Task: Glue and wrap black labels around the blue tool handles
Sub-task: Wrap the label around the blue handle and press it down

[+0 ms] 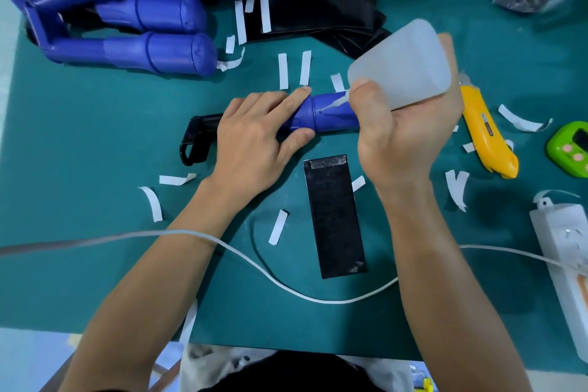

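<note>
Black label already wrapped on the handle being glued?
No, the black label lies flat on the mat, apart from the blue handle under the glue bottle in the right hand.

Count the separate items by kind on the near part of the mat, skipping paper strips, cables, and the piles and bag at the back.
Blue tool handle: 1
Glue bottle: 1
Black label: 1
Yellow utility knife: 1
Green timer: 1
White power strip: 1
Total: 6
</note>
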